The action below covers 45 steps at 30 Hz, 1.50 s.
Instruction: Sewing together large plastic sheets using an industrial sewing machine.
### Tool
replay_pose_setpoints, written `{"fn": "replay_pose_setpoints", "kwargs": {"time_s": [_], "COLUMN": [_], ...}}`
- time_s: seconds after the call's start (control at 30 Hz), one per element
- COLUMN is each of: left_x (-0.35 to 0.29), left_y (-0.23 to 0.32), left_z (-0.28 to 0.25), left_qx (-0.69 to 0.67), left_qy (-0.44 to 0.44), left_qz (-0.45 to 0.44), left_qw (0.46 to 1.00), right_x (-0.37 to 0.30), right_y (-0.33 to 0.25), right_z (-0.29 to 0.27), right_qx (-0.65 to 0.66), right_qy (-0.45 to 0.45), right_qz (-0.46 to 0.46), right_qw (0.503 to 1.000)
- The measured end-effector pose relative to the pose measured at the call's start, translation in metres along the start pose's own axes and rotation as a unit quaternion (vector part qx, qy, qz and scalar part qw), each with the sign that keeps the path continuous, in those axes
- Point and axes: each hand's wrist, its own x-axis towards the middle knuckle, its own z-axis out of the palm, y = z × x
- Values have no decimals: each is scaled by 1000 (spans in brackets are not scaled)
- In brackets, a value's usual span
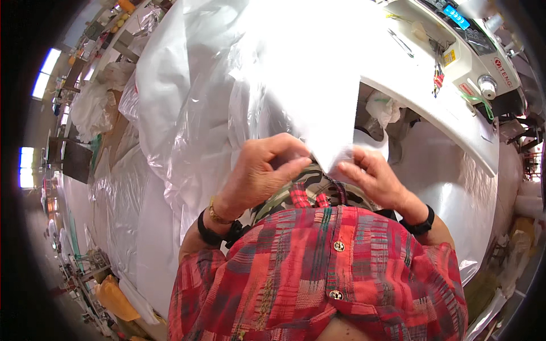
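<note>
Bringing both hands in close before my chest, I have the white sheet (330, 113) between them, above my camouflage-patterned lap (266, 209). It is so bright that its surface shows almost no detail; its upper part blends into the glare over the work surface, while its lower end narrows to a point aimed at me, with a straight, crisp edge along the right. My right hand (378, 179) comes in from that side, thumb and fingers pinching the sheet's edge just above the point, the fingertips somewhat blurred. My left hand (259, 170) arches in from the other side, its thumb and forefinger curled toward each other with their tips right by the left edge; whether they grip it I cannot tell. Both elbows are bent, and each wrist wears a black band, with a gold-coloured bracelet (216, 212) beside the left one. Glossy, crumpled plastic sheeting (182, 113) spreads to my left. Up on the right, a white machine (475, 71) stands on the white tabletop (441, 125), with tweezers (401, 44) lying near it.
</note>
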Motion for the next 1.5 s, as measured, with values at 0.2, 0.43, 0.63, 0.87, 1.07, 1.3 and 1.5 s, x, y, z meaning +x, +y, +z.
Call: {"fn": "replay_pose_setpoints", "kwargs": {"time_s": [0.2,0.43,0.63,0.87,1.07,1.3,1.5], "left_x": [3,1,4,15,46,33,10], "left_y": [-3,-13,-35,12,137,109,-1], "left_z": [12,13,6,-72,-94,-59,-32], "left_qx": [69,17,-78,101,432,555,552], "left_qy": [-45,-27,11,111,75,-157,-92], "left_qz": [50,51,-57,17,250,283,246], "left_qw": [995,998,995,988,863,767,791], "right_x": [2,18,30,110,235,237,141], "right_y": [-18,-31,-31,40,-17,-3,15], "right_z": [17,24,23,-25,92,145,38], "right_qx": [89,-36,-174,-37,-205,-203,-369], "right_qy": [-95,-166,-243,101,-100,-195,-400], "right_qz": [7,-56,-127,-4,-254,-370,-186], "right_qw": [992,984,946,994,940,885,818]}}
